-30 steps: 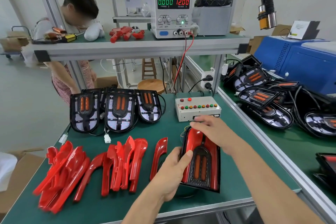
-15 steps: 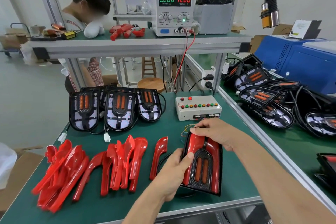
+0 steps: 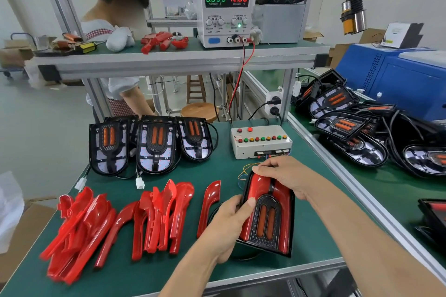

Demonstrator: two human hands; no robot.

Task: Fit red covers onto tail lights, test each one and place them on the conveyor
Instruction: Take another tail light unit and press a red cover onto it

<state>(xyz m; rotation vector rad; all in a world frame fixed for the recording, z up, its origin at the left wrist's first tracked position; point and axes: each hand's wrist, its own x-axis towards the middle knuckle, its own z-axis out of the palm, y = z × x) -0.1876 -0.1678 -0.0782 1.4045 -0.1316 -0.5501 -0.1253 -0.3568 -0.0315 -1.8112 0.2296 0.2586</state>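
We are still pressing the red covers [image 3: 261, 190] into the tail light [image 3: 266, 218] at the desk's [image 3: 313, 231] near edge. Our left hand [image 3: 229, 224] keeps its grip pinching the left rim, while our right hand [image 3: 284, 176] has slid onto the top end, fingers curled over it. Seating looks nearly finished; testing comes next.

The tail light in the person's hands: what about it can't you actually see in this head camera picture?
- Tail light: its back and plug are hidden beneath it.
- Its top edge: covered by the right hand.
- Its left edge: covered by the left hand.
- Whether the red cover is fully snapped on: its edges are too small to tell.
- The coloured wires: their ends run behind the light.
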